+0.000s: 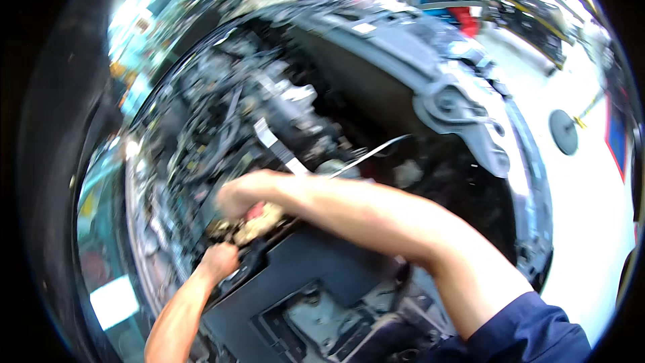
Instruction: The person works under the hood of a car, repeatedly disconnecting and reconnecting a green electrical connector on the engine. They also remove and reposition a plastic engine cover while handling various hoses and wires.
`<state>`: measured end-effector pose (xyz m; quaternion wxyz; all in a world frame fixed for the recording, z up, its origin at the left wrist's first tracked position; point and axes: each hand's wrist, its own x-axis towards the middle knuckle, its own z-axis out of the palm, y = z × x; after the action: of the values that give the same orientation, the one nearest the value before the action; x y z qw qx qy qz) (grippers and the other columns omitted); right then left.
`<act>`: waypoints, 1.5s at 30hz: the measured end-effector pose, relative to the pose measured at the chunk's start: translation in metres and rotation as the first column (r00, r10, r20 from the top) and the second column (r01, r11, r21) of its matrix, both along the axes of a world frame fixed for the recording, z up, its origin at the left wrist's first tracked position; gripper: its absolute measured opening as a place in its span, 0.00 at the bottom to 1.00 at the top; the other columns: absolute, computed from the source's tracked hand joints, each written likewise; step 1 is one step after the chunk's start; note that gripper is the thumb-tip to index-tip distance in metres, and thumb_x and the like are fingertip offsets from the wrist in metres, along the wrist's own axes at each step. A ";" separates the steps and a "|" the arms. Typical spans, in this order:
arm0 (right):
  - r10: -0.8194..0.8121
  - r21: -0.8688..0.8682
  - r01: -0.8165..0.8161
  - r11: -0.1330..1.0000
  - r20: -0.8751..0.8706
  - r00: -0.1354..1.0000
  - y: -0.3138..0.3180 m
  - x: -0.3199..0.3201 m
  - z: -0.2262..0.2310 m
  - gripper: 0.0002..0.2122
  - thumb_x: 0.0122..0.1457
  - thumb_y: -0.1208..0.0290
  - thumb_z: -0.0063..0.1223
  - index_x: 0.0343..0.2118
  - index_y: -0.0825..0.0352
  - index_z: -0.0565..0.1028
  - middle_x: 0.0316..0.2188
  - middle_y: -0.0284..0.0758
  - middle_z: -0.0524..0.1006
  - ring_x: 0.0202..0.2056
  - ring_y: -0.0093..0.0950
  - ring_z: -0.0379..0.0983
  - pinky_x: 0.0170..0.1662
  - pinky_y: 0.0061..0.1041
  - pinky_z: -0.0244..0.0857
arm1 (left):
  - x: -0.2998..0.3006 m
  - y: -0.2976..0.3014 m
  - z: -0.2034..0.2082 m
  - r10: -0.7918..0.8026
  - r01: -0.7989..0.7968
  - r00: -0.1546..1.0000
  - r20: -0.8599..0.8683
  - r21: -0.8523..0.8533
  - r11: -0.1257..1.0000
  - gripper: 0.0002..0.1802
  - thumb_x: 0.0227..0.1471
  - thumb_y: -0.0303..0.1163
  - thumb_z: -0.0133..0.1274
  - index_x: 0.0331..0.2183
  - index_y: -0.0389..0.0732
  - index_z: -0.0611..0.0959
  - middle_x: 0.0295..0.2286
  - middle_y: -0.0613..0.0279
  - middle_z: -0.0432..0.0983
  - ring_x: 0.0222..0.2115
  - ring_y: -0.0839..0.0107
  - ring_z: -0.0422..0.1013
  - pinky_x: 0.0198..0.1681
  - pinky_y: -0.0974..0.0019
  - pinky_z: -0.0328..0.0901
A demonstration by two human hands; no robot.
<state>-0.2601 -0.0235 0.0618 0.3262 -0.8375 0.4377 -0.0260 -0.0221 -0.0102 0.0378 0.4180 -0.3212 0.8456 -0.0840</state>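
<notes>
Two hands, our left [220, 261] and right [238, 196], grips too blurred to tell, should ease gently around the tan piece [261, 224] beside the dark panel [322, 254].

I can't read any word or number from here. A pale strip [267, 134] across the engine bay [222, 117] carries dark marks too blurred to make out, and the small white label [365, 28] on the grey front panel [396, 47] shows no legible print.

Blur softens the right hand [235, 198], the floor [584, 208] glares white, and fisheye edges darken.
</notes>
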 end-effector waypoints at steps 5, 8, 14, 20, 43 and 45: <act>-0.132 -0.558 0.484 0.674 0.553 0.823 0.124 -0.015 0.019 0.07 0.51 0.70 0.52 0.26 0.69 0.75 0.22 0.40 0.78 0.25 0.37 0.78 0.27 0.38 0.70 | -0.013 -0.001 -0.003 0.221 -0.220 0.970 -0.106 0.020 0.975 0.13 0.53 0.31 0.52 0.42 0.43 0.83 0.39 0.45 0.79 0.43 0.45 0.74 0.46 0.48 0.69; -0.150 -0.480 0.457 0.749 0.549 0.822 0.265 -0.053 0.038 0.08 0.56 0.68 0.48 0.28 0.69 0.70 0.23 0.41 0.77 0.27 0.36 0.78 0.28 0.38 0.69 | -0.038 0.000 -0.007 0.197 -0.201 0.970 -0.143 -0.019 0.979 0.13 0.53 0.31 0.52 0.41 0.43 0.83 0.39 0.45 0.79 0.43 0.45 0.74 0.46 0.48 0.69; -0.512 -0.334 0.630 0.701 0.378 0.771 0.485 -0.043 0.007 0.09 0.54 0.65 0.48 0.29 0.66 0.69 0.27 0.35 0.73 0.30 0.32 0.71 0.34 0.32 0.65 | -0.074 -0.008 -0.018 0.144 -0.158 0.969 -0.200 -0.059 0.986 0.13 0.53 0.31 0.52 0.41 0.43 0.83 0.39 0.45 0.79 0.43 0.45 0.74 0.46 0.48 0.69; -0.733 -0.401 0.849 0.344 0.450 0.510 0.526 0.026 -0.031 0.09 0.53 0.65 0.48 0.31 0.66 0.71 0.26 0.33 0.71 0.30 0.30 0.69 0.34 0.30 0.60 | -0.105 -0.005 -0.014 0.101 -0.124 0.978 -0.182 -0.117 0.985 0.13 0.53 0.31 0.52 0.41 0.42 0.83 0.39 0.44 0.79 0.42 0.46 0.74 0.46 0.48 0.69; -0.328 -0.496 0.652 0.574 0.590 0.738 0.442 0.019 -0.026 0.12 0.52 0.68 0.50 0.36 0.72 0.71 0.41 0.48 0.75 0.47 0.42 0.74 0.55 0.37 0.67 | -0.036 0.038 0.007 0.124 -0.130 0.991 -0.047 -0.169 0.977 0.14 0.51 0.32 0.53 0.41 0.41 0.83 0.38 0.43 0.79 0.42 0.47 0.75 0.45 0.49 0.69; -0.337 -0.517 0.666 0.537 0.592 0.732 0.411 0.022 -0.032 0.09 0.56 0.70 0.45 0.33 0.71 0.72 0.33 0.44 0.76 0.40 0.39 0.74 0.52 0.36 0.65 | -0.053 0.035 0.013 0.104 -0.109 0.994 -0.042 -0.163 0.980 0.14 0.51 0.32 0.53 0.41 0.41 0.83 0.38 0.43 0.79 0.42 0.47 0.75 0.45 0.49 0.69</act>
<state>-0.2384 0.3873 0.0297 0.0462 -0.7003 0.5387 -0.4661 -0.0752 0.0250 0.0507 0.3797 -0.4011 0.8241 -0.1260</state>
